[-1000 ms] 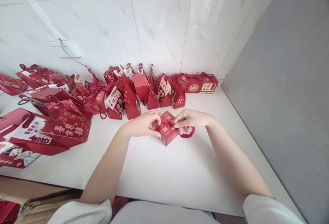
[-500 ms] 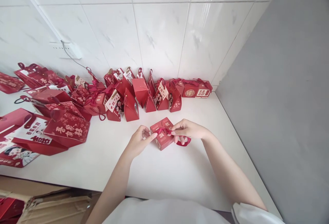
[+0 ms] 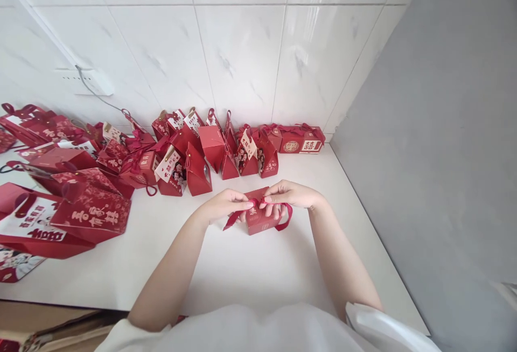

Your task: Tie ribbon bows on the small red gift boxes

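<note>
A small red gift box (image 3: 260,227) with pale printed characters sits on the white table in front of me. Over its top, my left hand (image 3: 232,203) pinches one part of a dark red ribbon (image 3: 286,218), and a loose end hangs down on that side. My right hand (image 3: 288,196) pinches the ribbon a short way to the right, with more of it curving down past the box's right side. Between the two pinches, the fingers hide most of the box top and the middle of the ribbon.
Many red gift boxes (image 3: 197,171) with ribbon handles stand along the tiled wall. Larger red boxes (image 3: 95,206) crowd the left of the table (image 3: 258,271). A cardboard carton (image 3: 44,317) is below the left front edge, and a grey panel (image 3: 436,153) rises at the right.
My left hand has moved from the box's left side onto the ribbon and now pinches it. A ribbon end now hangs at the left. The box has turned slightly, and the view has shifted.
</note>
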`<state>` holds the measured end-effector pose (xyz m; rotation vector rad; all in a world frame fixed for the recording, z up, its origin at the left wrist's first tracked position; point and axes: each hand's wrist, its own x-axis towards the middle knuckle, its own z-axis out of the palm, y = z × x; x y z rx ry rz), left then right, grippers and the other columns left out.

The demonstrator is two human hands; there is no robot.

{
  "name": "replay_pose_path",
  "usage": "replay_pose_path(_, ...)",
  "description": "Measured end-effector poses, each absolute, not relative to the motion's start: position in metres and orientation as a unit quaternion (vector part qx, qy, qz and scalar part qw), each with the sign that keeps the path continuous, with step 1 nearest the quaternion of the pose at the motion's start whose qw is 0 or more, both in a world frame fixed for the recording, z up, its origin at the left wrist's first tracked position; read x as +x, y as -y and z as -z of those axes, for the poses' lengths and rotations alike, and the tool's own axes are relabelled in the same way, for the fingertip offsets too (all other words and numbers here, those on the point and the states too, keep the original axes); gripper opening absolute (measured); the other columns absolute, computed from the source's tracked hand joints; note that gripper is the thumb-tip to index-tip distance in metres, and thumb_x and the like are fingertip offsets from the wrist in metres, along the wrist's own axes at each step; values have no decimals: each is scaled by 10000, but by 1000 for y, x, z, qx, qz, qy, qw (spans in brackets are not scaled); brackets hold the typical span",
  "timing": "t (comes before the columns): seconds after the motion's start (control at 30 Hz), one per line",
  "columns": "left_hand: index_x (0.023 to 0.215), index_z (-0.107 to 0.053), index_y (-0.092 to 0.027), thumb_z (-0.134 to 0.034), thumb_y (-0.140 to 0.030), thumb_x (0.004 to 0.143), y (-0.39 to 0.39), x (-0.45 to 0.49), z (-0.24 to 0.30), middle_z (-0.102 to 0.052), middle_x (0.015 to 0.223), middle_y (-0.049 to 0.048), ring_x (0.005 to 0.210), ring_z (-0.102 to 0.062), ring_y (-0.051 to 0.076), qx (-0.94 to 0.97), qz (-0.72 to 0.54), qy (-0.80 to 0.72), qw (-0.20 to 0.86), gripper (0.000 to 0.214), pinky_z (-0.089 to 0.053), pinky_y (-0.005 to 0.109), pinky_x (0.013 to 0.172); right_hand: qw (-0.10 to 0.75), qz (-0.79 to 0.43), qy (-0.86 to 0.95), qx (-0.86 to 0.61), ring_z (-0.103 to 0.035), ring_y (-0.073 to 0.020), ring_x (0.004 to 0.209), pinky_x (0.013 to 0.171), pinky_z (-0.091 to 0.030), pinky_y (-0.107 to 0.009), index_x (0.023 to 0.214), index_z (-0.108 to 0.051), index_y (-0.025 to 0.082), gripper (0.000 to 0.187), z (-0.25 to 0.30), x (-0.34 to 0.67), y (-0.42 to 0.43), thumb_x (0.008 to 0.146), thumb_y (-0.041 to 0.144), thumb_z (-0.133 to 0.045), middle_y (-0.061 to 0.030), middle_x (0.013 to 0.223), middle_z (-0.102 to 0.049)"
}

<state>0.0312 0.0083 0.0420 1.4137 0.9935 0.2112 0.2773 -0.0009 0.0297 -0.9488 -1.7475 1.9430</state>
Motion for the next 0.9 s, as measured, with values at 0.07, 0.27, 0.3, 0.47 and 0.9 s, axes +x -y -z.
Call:
replay_pose_path(0.07, 808, -708, -149, -705, -480, 748, -22, 33, -52, -636, 596, 37, 607, -606, 162, 630, -81, -401, 661, 336, -483, 284, 602, 229, -673, 621, -330, -643, -139, 700, 557, -494, -226, 945, -737, 136, 403, -32, 278, -4, 821, 511, -658, -82, 850, -717)
replay_pose_path(0.27, 782, -731, -153, -734, -419, 743, -51, 35, -70, -713, 853, 81, 747, -639, 161, 619, -187, -376, 664, 268, -509, 300, 755, 420, -673, 531, -298, -615, -134, 756, 565, -467, -222, 853, -755, 175, 282, -34, 273, -13, 834, 438, -656, -83, 1087, -684)
replay_pose_path(0.3, 779, -734, -153, -735, -416, 743, -53, 35, -71, -709, 949, 87, 779, -637, 158, 617, -208, -373, 661, 265, -506, 295, 772, 433, -675, 520, -293, -625, -140, 773, 552, -461, -219, 855, -756, 177, 275, -34, 272, -14, 838, 431, -652, -87, 1145, -672)
replay_pose_path(0.47, 901, -747, -141, -700, -460, 768, -54, 38, -54, -684, 1107, 128, 903, -636, 194, 601, -234, -353, 678, 349, -499, 320, 847, 456, -688, 480, -297, -648, -166, 783, 540, -452, -228, 920, -756, 174, 316, -19, 270, -12, 847, 457, -635, -105, 1024, -715)
replay_pose_path(0.9, 784, -683, -147, -699, -404, 804, -29, 30, -9, -729, 848, 75, 733, -661, 149, 533, -252, -404, 699, 258, -490, 269, 700, 391, -687, 500, -354, -586, -117, 630, 593, -476, -231, 780, -672, 163, 377, 8, 262, -9, 846, 531, -620, -35, 739, -646)
